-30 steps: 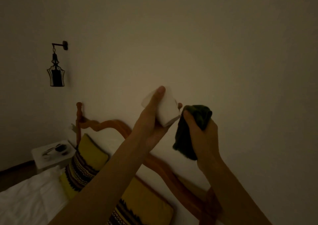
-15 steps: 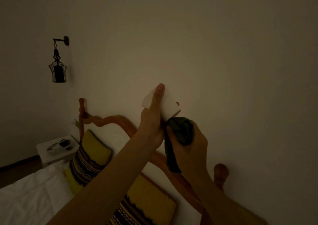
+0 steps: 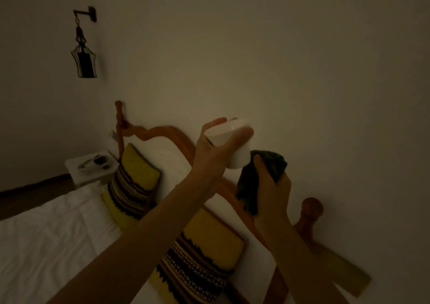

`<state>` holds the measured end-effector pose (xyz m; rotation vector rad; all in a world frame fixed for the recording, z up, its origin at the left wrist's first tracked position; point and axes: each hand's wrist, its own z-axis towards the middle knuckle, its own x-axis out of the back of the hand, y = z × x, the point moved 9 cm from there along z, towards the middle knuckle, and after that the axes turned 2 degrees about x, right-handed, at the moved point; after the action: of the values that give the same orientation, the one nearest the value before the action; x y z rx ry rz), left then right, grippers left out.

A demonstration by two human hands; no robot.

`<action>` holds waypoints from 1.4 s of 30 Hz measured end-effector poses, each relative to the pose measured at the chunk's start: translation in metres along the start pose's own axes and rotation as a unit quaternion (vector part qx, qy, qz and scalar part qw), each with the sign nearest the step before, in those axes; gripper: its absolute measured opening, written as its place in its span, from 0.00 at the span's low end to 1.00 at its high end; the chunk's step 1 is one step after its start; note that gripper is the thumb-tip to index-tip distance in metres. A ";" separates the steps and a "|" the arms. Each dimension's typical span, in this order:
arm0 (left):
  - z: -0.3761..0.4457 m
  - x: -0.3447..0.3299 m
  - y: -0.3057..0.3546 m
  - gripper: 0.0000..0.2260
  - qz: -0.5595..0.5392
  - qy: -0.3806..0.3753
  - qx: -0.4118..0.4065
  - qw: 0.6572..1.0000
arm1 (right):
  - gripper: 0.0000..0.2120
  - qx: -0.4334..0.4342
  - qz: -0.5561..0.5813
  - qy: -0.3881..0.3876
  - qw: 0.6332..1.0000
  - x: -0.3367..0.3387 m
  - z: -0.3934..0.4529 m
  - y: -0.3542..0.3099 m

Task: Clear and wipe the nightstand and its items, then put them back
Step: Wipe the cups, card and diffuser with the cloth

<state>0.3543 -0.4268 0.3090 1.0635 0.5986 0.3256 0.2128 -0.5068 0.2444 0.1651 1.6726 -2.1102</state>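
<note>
Dim bedroom — left hand [image 3: 210, 154] grips white cup [image 3: 232, 145] (tilted), right hand [image 3: 271, 187] clutches dark cloth [image 3: 263, 175] touching cup base.

I saw a dark lantern-style wall lamp [image 3: 84, 57] hung on a bracket, upper left on the plain wall [image 3: 279, 59]. A curved wooden headboard [image 3: 162, 132] ran from far left to near right, with a round post knob [image 3: 311, 207] at the right. Two yellow patterned pillows [image 3: 133, 185] leaned against it. White bedding [image 3: 51, 238] lay near left.
</note>
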 end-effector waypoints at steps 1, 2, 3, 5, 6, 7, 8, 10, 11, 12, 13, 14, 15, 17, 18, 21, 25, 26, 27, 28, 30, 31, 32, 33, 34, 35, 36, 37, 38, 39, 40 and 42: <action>-0.001 0.007 -0.012 0.41 0.025 -0.005 0.007 1.000 | 0.11 -0.015 -0.028 -0.001 1.000 0.004 0.000 0.018; -0.004 0.021 -0.029 0.41 0.051 -0.003 0.020 0.998 | 0.10 -0.030 -0.056 -0.002 0.998 0.011 -0.003 0.041; -0.007 0.033 -0.042 0.41 0.079 0.000 0.030 0.996 | 0.09 -0.041 -0.079 0.004 0.996 0.021 -0.004 0.059; -0.016 0.067 -0.077 0.41 0.143 0.006 0.065 0.988 | 0.17 -0.089 -0.126 0.021 0.988 0.045 -0.013 0.102; -0.024 0.085 -0.097 0.41 0.176 0.007 0.090 0.980 | 0.23 -0.118 -0.148 0.031 0.981 0.058 -0.021 0.124; -0.033 0.103 -0.119 0.42 0.209 0.009 0.117 0.971 | 0.27 -0.132 -0.167 0.038 0.976 0.071 -0.030 0.143; -0.043 0.122 -0.142 0.42 0.249 0.014 0.145 0.958 | 0.27 -0.140 -0.184 0.040 0.972 0.082 -0.038 0.161; -0.066 0.159 -0.189 0.43 0.346 0.016 0.195 0.918 | 0.26 -0.166 -0.225 0.032 0.960 0.099 -0.058 0.200; -0.075 0.174 -0.211 0.43 0.387 0.015 0.214 0.897 | 0.25 -0.177 -0.241 0.028 0.954 0.105 -0.067 0.218; -0.088 0.191 -0.237 0.42 0.415 0.014 0.234 0.879 | 0.25 -0.189 -0.260 0.023 0.947 0.112 -0.080 0.238; -0.102 0.206 -0.262 0.40 0.432 0.009 0.249 0.867 | 0.24 -0.197 -0.273 0.024 0.941 0.119 -0.092 0.255; -0.115 0.216 -0.283 0.39 0.449 -0.001 0.264 0.854 | 0.24 -0.200 -0.280 0.028 0.939 0.126 -0.102 0.267; -0.132 0.231 -0.312 0.39 0.463 -0.008 0.290 0.837 | 0.24 -0.213 -0.289 0.034 0.933 0.135 -0.116 0.289; -0.164 0.255 -0.357 0.40 0.490 -0.020 0.321 0.811 | 0.26 -0.227 -0.311 0.045 0.922 0.150 -0.139 0.320; -0.181 0.266 -0.378 0.41 0.496 -0.029 0.343 0.797 | 0.27 -0.233 -0.322 0.044 0.917 0.158 -0.150 0.334; -0.231 0.291 -0.439 0.45 0.519 -0.076 0.390 0.757 | 0.28 -0.259 -0.349 0.027 0.900 0.179 -0.179 0.380; -0.285 0.325 -0.502 0.45 0.564 -0.121 0.416 0.703 | 0.28 -0.292 -0.375 -0.004 0.880 0.203 -0.213 0.430; -0.296 0.334 -0.515 0.44 0.573 -0.122 0.425 0.690 | 0.28 -0.301 -0.379 -0.010 0.875 0.209 -0.221 0.441; -0.305 0.342 -0.527 0.44 0.582 -0.124 0.431 0.678 | 0.27 -0.308 -0.383 -0.016 0.871 0.214 -0.228 0.450; -0.313 0.348 -0.538 0.44 0.591 -0.128 0.435 0.667 | 0.24 -0.314 -0.387 -0.023 0.867 0.219 -0.236 0.459; -0.325 0.358 -0.558 0.44 0.603 -0.135 0.434 0.656 | 0.19 -0.325 -0.390 -0.038 0.861 0.227 -0.250 0.476; -0.331 0.362 -0.567 0.44 0.605 -0.138 0.434 0.653 | 0.18 -0.330 -0.391 -0.045 0.858 0.231 -0.256 0.483; -0.338 0.367 -0.575 0.44 0.605 -0.141 0.436 0.651 | 0.18 -0.334 -0.393 -0.052 0.855 0.234 -0.262 0.490; -0.342 0.371 -0.581 0.44 0.603 -0.141 0.439 0.651 | 0.19 -0.337 -0.395 -0.055 0.853 0.237 -0.267 0.495; -0.347 0.375 -0.585 0.44 0.600 -0.137 0.442 0.653 | 0.20 -0.341 -0.396 -0.056 0.851 0.240 -0.271 0.498; -0.350 0.377 -0.587 0.45 0.596 -0.130 0.442 0.658 | 0.19 -0.345 -0.395 -0.056 0.850 0.242 -0.275 0.501; -0.352 0.379 -0.587 0.46 0.592 -0.125 0.440 0.664 | 0.18 -0.348 -0.393 -0.058 0.849 0.243 -0.278 0.503; -0.353 0.380 -0.586 0.49 0.590 -0.125 0.435 0.669 | 0.17 -0.349 -0.392 -0.062 0.849 0.243 -0.279 0.504; -0.354 0.380 -0.583 0.52 0.593 -0.129 0.427 0.670 | 0.16 -0.348 -0.391 -0.067 0.849 0.242 -0.281 0.504; -0.355 0.381 -0.578 0.56 0.601 -0.133 0.417 0.669 | 0.16 -0.346 -0.389 -0.071 0.851 0.240 -0.281 0.504; -0.357 0.384 -0.573 0.59 0.612 -0.137 0.407 0.664 | 0.15 -0.344 -0.387 -0.074 0.852 0.238 -0.280 0.503; -0.365 0.395 -0.561 0.62 0.642 -0.143 0.401 0.638 | 0.16 -0.345 -0.382 -0.080 0.854 0.230 -0.278 0.502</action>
<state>0.4311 -0.2158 -0.4345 2.2835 -0.5278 1.1718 0.1631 -0.3899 -0.3602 -1.0163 2.5209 -1.7088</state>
